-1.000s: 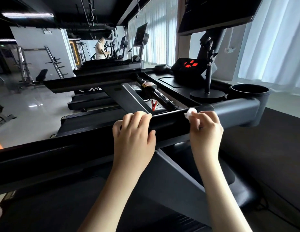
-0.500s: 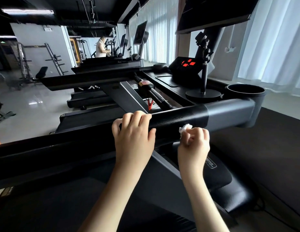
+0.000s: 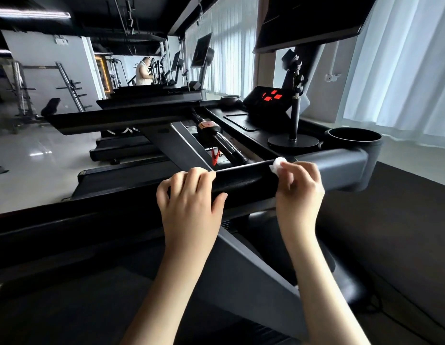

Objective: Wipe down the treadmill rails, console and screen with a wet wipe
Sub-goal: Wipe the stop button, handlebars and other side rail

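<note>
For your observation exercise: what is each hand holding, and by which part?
The right hand pinches a bunched wet wipe by its lower part; the left hand grips the black rail over its top.

left hand (image 3: 191, 204) forward, fingers curled, right hand (image 3: 299, 189) raised, fingers pinched

You were in a gym: treadmills (image 3: 131, 148) lined up toward the upper centre, a weight rack (image 3: 72, 83) and bench (image 3: 50, 105) stood at left, and a person (image 3: 143, 72) exercised far back.
</note>
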